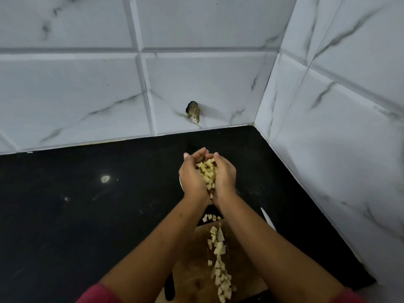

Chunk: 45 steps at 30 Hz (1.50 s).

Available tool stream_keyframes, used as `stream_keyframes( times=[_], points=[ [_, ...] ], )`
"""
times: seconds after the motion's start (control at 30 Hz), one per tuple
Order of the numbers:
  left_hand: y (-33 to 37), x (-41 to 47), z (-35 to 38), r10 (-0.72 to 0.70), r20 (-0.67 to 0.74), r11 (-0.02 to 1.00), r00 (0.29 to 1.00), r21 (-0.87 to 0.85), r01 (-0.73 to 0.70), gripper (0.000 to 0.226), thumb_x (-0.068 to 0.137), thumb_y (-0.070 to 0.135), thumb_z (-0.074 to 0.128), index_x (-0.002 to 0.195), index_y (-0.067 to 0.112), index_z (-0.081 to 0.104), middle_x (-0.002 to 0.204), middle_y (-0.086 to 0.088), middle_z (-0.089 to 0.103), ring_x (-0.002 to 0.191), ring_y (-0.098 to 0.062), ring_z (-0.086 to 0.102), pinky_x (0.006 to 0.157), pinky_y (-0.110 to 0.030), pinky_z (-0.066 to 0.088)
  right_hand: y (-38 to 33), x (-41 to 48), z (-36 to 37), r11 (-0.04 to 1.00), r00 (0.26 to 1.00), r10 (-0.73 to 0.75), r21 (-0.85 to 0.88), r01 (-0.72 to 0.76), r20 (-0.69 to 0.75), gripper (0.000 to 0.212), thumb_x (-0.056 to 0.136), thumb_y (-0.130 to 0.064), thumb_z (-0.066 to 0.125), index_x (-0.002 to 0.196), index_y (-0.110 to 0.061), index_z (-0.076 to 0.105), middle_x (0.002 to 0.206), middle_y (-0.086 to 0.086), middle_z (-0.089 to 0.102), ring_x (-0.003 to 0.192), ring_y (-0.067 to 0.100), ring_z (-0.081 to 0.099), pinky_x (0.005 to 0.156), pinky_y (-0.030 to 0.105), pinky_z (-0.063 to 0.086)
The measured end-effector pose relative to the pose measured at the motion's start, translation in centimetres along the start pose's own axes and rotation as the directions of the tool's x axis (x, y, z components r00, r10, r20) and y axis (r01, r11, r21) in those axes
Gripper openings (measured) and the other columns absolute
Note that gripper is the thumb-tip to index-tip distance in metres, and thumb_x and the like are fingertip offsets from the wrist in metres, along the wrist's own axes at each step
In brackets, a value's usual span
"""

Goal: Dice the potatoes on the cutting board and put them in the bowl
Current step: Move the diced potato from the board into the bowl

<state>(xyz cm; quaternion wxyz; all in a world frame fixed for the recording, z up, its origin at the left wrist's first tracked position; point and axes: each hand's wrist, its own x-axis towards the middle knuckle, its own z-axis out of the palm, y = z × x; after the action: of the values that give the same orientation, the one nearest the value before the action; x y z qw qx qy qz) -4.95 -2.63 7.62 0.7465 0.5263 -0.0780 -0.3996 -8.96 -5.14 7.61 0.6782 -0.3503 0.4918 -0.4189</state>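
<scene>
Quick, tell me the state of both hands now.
Left hand: cupped, holding potato dice.
Right hand: cupped, holding the same dice.

**Bowl nearly out of sight beyond the cutting board**

Just beyond the cutting board (pixel 192 259), the bowl (pixel 180 183) shows only a pale sliver of rim beside the left hand (pixel 192 178). The two cupped hands (the right hand (pixel 225 178) alongside) cover the rest, and their palms are hidden under potato cubes (pixel 207 171). The board runs off the bottom edge, partly under the forearms. Right of the board, a white blade (pixel 268 220) disappears behind the right forearm, its handle unseen. At the board's left edge a dark object (pixel 169 287) is too dim to identify. Far beyond the board, a small lump on the wall (pixel 193 111) is unclear.
</scene>
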Motion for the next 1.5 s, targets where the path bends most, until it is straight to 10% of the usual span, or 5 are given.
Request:
stream_keyframes(
  times=[0.37, 0.57, 0.8, 1.0, 1.5],
  points=[
    [-0.4, 3.2, -2.1, -0.066, 0.104, 0.997, 0.992, 0.048, 0.062, 0.056, 0.103, 0.042, 0.026, 0.100, 0.006, 0.068, 0.095, -0.008, 0.074, 0.095, -0.019, 0.069, 0.090, -0.034, 0.050, 1.5, 3.9, 0.3, 0.795, 0.930, -0.367, -0.521, 0.312, -0.004, 0.041, 0.100, -0.039, 0.045, 0.068, -0.018, 0.060, 0.066, -0.002, 0.060, 0.065, 0.011, 0.058, 0.064, 0.028, 0.047],
    [-0.2, 3.1, -2.9, -0.042, -0.089, 0.999, 0.995, -0.011, 0.041, 0.050, 0.101, 0.044, 0.033, 0.070, 0.013, 0.057, 0.056, 0.000, 0.054, 0.048, -0.012, 0.047, 0.048, -0.025, 0.039, 0.7, 3.6, -0.1, 0.718, 0.949, -0.292, -0.627, 0.302, 0.123, 0.046, 0.099, -0.048, 0.041, 0.065, -0.019, 0.055, 0.065, -0.006, 0.055, 0.064, 0.008, 0.053, 0.063, 0.027, 0.041],
    [-0.5, 0.8, -7.9, -0.112, -0.242, 0.994, 0.964, -0.028, 0.108, 0.046, 0.101, 0.043, 0.034, 0.069, 0.015, 0.053, 0.052, 0.004, 0.038, 0.045, -0.009, 0.030, 0.044, -0.024, 0.023, 1.4, -2.7, -5.9, 0.714, 0.868, -0.378, -0.496, 0.494, 0.321, 0.024, 0.097, -0.023, 0.054, 0.077, -0.016, 0.064, 0.059, -0.014, 0.058, 0.058, -0.003, 0.054, 0.055, 0.012, 0.042],
    [-2.9, -1.6, -9.6, -0.189, -0.217, 0.977, 0.958, 0.062, 0.206, 0.045, 0.101, 0.041, 0.036, 0.071, 0.013, 0.053, 0.056, 0.002, 0.039, 0.048, -0.010, 0.032, 0.047, -0.026, 0.024, 6.6, -3.1, -9.0, -0.012, 0.811, -0.114, -0.817, 0.576, 0.574, 0.028, 0.099, -0.032, 0.047, 0.124, -0.034, 0.058, 0.118, -0.016, 0.059, 0.108, 0.002, 0.053, 0.088, 0.026, 0.049],
    [-4.2, -3.6, -10.4, -0.116, -0.172, 0.978, 0.978, 0.151, 0.142, 0.043, 0.102, 0.035, 0.035, 0.073, 0.010, 0.055, 0.059, -0.001, 0.042, 0.054, -0.012, 0.038, 0.051, -0.026, 0.030, 7.2, -1.4, -4.8, -0.117, 0.927, -0.003, -0.921, 0.371, 0.374, 0.019, 0.095, -0.015, 0.054, 0.111, -0.021, 0.061, 0.117, 0.004, 0.057, 0.107, 0.020, 0.051, 0.081, 0.030, 0.045]
  ],
)
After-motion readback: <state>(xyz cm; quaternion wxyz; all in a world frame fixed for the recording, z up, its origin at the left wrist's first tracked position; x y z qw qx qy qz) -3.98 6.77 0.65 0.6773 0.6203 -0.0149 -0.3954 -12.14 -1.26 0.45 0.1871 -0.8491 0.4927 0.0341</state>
